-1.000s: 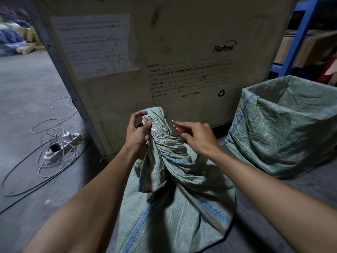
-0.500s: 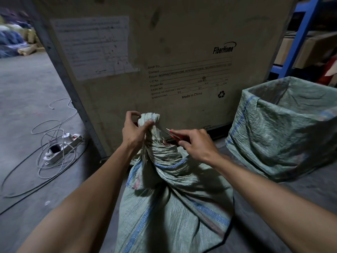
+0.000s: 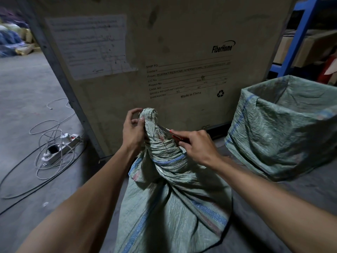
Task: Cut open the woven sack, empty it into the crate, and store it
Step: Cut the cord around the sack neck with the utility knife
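A green woven sack with blue stripes stands on the floor in front of me, its neck twisted and tied. My left hand grips the bunched top of the neck from the left. My right hand holds red-handled scissors, whose metal blades touch the tied neck just below the top. To the right stands a square container lined with the same green woven fabric, open at the top.
A large wooden shipping crate with printed labels rises right behind the sack. A white power strip and loose cables lie on the concrete floor at the left. Blue shelving with cartons stands at the back right.
The sack's neck has dropped lower and my left hand has regripped its top. The scissors' blades have moved in from the right and now touch the tie.
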